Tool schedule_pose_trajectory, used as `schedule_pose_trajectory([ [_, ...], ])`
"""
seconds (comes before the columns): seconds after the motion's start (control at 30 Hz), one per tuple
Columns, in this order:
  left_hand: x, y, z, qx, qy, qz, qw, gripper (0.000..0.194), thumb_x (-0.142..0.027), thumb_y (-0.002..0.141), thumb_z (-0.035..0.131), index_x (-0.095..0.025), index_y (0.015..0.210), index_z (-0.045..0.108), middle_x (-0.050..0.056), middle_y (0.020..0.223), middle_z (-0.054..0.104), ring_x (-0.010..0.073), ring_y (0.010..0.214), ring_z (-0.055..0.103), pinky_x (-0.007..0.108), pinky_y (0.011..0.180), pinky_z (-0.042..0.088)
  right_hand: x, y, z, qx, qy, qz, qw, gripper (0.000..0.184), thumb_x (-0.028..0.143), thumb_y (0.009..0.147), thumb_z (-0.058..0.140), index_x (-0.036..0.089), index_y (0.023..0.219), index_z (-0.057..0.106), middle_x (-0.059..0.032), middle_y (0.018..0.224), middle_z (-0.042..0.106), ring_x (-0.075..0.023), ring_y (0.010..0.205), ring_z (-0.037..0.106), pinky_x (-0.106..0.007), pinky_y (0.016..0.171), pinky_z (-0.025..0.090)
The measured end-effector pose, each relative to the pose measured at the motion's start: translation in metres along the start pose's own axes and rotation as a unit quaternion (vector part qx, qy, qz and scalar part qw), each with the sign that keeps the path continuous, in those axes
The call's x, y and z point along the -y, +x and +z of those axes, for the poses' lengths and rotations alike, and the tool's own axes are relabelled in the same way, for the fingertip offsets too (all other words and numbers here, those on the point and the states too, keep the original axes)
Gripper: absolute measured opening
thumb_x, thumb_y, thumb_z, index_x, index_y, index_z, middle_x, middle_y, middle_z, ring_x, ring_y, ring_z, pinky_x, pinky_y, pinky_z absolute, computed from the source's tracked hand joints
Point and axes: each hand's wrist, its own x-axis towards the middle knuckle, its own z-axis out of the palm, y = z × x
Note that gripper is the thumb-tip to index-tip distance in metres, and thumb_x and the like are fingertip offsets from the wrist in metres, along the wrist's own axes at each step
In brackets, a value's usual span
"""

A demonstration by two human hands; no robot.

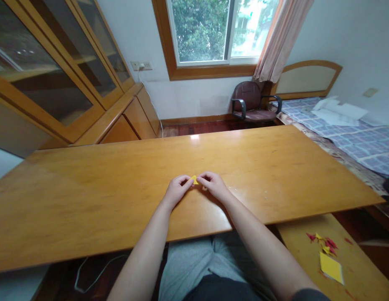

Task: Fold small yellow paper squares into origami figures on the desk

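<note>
A person in grey trousers (194, 259) sits at the near edge of a long honey-coloured wooden table (119, 196), both bare forearms reaching forward over it. Down at 4 o'clock, on a lower wooden bench (363, 280) beside the seat, lie a stack of square yellow paper sheets (331, 267) and, just beyond it, a scatter of small red and yellow folded paper pieces (324, 244).

At mid-table, the left hand (175, 190) and the right hand (214, 184) meet fingertip to fingertip, each curled and pinching one side of a small yellow triangular folded paper piece (194, 180), which sits between them just at the tabletop; whether it rests on the wood or is held slightly above cannot be told.

Farther off, at 10 o'clock, a tall wooden cabinet with glass doors (56, 75) lines the left wall. At 1 o'clock, a dark maroon armchair with black armrests (252, 102) stands against the far wall. At 2 o'clock, a bed with a blue checked cover (354, 133) carries white folded sheets of paper (336, 112). At 12 o'clock, a wood-framed window (213, 37) shows green foliage, with a pale pink curtain (282, 37) drawn to its right.
</note>
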Motion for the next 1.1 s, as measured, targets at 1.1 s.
schedule_pose_trajectory([
  [1.1,-0.008,-0.009,0.005,-0.097,0.145,0.230,0.957,0.011,-0.021,0.089,0.062,-0.023,0.099,0.068,0.006,0.103,0.063,0.0177,0.100,0.061,0.031,0.081,0.056,0.006,0.000,-0.005,0.042,0.089,0.061,0.993,0.020,0.036,0.076,0.058,0.017,0.069,0.057,0.0042,0.059,0.050,-0.0109,0.055,0.046,-0.022,0.053,0.035],
])
